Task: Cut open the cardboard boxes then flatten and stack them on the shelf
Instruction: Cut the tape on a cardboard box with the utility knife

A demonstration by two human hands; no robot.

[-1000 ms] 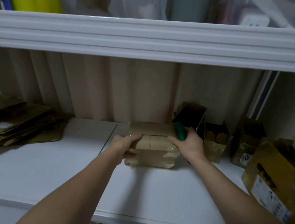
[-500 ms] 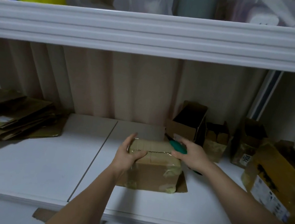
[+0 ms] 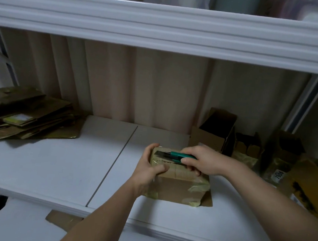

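A small taped cardboard box [image 3: 178, 188] stands on the white shelf [image 3: 49, 167], right of the middle. My left hand [image 3: 150, 167] grips its left top corner, thumb on the lid. My right hand [image 3: 203, 162] holds a green utility knife [image 3: 174, 155], whose blade end lies across the box's top along the taped seam. A stack of flattened cardboard [image 3: 21, 116] lies at the shelf's far left.
Several open cardboard boxes [image 3: 218, 133] crowd the shelf's right end, the nearest a yellow-brown box with a label [image 3: 309, 187]. An upper shelf edge [image 3: 165, 26] hangs overhead. A cardboard scrap [image 3: 61, 221] lies on the lower shelf.
The box has been pulled toward the shelf's front edge. My right hand has brought the knife from behind the box onto its top, pointing left along the seam.
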